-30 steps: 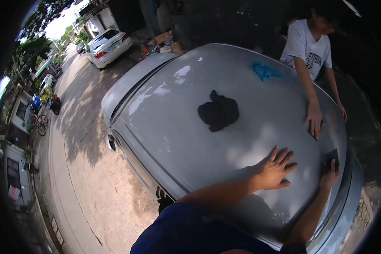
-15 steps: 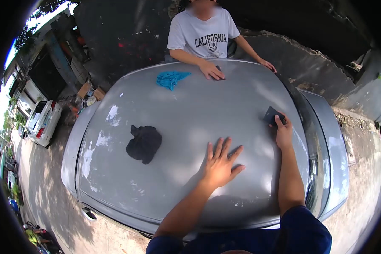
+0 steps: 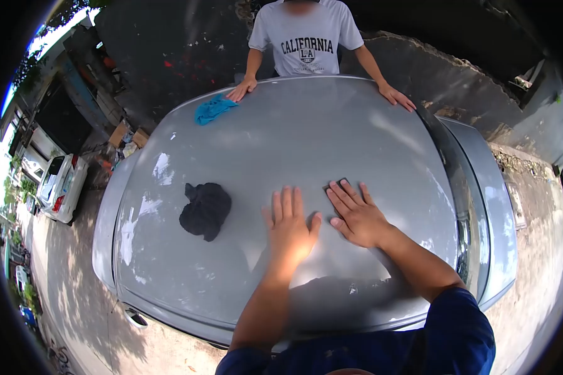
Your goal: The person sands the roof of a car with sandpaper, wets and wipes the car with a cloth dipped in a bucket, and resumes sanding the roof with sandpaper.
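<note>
Under the fingers of my right hand (image 3: pixel 358 215), a dark piece of sandpaper (image 3: pixel 343 182) is pressed against the grey car roof (image 3: pixel 281 140); only its far edge shows, and the rest is hidden. My left hand (image 3: pixel 290 232) lies open on the roof just to the left, fingers stretched forward and nothing in them. Further left rests a crumpled black cloth (image 3: pixel 206 211), touched by neither hand. A blue cloth (image 3: pixel 214 110) lies near the far left edge of the roof.
Across the car stands a person (image 3: pixel 306 47) in a white T-shirt, one hand beside the blue cloth and the other on the far right roof edge. The windshield (image 3: pixel 460 181) borders the roof at right. A white car (image 3: pixel 62 187) is parked at left, and a dark wall (image 3: pixel 181 50) rises behind.
My right hand has moved left and nearer with the sandpaper, now flat on the roof. My left hand slid left. The other person's hand moved to the blue cloth, which shifted left.
</note>
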Available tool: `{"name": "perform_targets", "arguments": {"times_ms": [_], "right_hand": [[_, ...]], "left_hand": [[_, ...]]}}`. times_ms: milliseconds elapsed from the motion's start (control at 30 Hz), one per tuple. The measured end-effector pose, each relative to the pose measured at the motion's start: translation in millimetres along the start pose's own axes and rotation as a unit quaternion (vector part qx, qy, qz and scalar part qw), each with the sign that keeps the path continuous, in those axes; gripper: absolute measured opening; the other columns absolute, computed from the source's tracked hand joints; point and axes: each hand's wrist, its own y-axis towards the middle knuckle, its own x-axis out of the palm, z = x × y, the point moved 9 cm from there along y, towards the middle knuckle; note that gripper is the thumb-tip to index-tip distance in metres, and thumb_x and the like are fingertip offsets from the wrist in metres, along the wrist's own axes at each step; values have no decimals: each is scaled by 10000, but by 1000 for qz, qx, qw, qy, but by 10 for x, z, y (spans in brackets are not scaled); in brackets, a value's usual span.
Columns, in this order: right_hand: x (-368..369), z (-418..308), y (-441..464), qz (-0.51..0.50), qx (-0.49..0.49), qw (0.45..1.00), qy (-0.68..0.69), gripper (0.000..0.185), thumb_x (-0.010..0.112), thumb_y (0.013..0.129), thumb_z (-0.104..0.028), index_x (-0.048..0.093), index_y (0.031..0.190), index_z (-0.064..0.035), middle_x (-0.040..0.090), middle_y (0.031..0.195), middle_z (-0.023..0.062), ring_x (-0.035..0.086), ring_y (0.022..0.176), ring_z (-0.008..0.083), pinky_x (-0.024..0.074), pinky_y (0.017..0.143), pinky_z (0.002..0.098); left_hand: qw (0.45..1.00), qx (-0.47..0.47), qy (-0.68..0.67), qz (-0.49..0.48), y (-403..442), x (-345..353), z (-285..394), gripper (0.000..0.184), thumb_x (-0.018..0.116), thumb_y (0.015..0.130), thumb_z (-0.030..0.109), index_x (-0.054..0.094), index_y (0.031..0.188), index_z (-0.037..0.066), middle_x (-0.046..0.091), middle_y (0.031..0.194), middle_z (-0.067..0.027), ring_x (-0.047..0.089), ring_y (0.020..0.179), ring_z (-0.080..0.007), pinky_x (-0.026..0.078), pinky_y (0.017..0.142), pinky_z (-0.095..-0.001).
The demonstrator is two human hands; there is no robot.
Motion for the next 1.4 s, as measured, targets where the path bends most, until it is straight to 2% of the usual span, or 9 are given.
{"name": "perform_targets", "arguments": {"times_ms": [100, 267, 367, 500, 733, 800, 900, 1167, 1400], "right_hand": [[66, 270, 1, -34, 2, 999, 5, 711, 276, 1130, -477, 229, 1694, -48, 180, 1784, 130, 150, 1647, 351, 74, 1311, 628], [25, 2948, -70, 22, 379, 925, 1, 714, 220, 1126, -532, 168, 1722, -142, 158, 1799, 62, 130, 1658, 288, 55, 1311, 621], [62, 3880, -270, 18, 502, 864, 40, 727, 222, 1119, -553, 175, 1721, -149, 151, 1801, 55, 126, 1660, 284, 51, 1297, 657], [69, 3457, -1, 13, 439, 898, 11, 724, 234, 1119, -539, 193, 1716, -133, 150, 1801, 61, 126, 1659, 287, 46, 1301, 652], [237, -466, 864, -67, -67, 995, 21, 688, 227, 1140, -439, 185, 1703, -46, 161, 1792, 109, 104, 1660, 300, 11, 1317, 613], [311, -917, 910, -60, -100, 992, 39, 693, 211, 1139, -447, 171, 1707, -51, 145, 1795, 109, 97, 1661, 303, 15, 1320, 608], [167, -534, 914, -79, -55, 995, 29, 680, 217, 1142, -435, 172, 1708, -61, 125, 1797, 118, 80, 1662, 301, 26, 1327, 586], [-17, 2911, 180, -10, 374, 927, 32, 718, 197, 1124, -537, 152, 1725, -146, 104, 1809, 32, 78, 1666, 260, 28, 1320, 608], [40, 3444, -270, 12, 494, 869, 41, 728, 217, 1119, -541, 152, 1724, -142, 105, 1808, 53, 98, 1664, 272, 26, 1304, 651]], "left_hand": [[999, -52, 10, 2, 21, -125, -494, 861, 457, 1060, 623, 288, 1676, 45, 257, 1753, -171, 161, 1631, -420, 85, 1286, -664], [997, -60, 43, 14, -60, -72, -564, 899, 438, 1057, 655, 274, 1674, 21, 268, 1739, -216, 180, 1618, -456, 86, 1276, -684], [996, -68, 49, 16, -33, -96, -519, 913, 442, 1055, 660, 275, 1669, 6, 269, 1733, -235, 181, 1615, -468, 83, 1273, -691], [995, -79, 53, 13, -32, -109, -497, 913, 440, 1057, 656, 278, 1663, -7, 274, 1729, -240, 181, 1611, -479, 82, 1271, -699], [995, -44, 40, 76, -46, -64, -539, 744, 427, 1099, 500, 350, 1634, -11, 341, 1709, -204, 253, 1597, -449, 125, 1271, -688], [995, -68, 0, 78, -121, -101, -692, 694, 420, 1098, 438, 379, 1615, -24, 352, 1706, -196, 278, 1592, -429, 142, 1288, -637], [993, -80, -8, 81, -167, -124, -764, 652, 423, 1094, 383, 407, 1600, -29, 369, 1699, -192, 302, 1586, -407, 160, 1301, -587], [993, -90, -22, 66, -184, -165, -716, 654, 440, 1095, 371, 384, 1613, -24, 345, 1712, -187, 251, 1611, -381, 130, 1315, -564], [990, -97, 69, 73, -140, -134, -552, 665, 419, 1109, 418, 399, 1608, -21, 356, 1691, -240, 266, 1596, -439, 154, 1293, -626]]}}
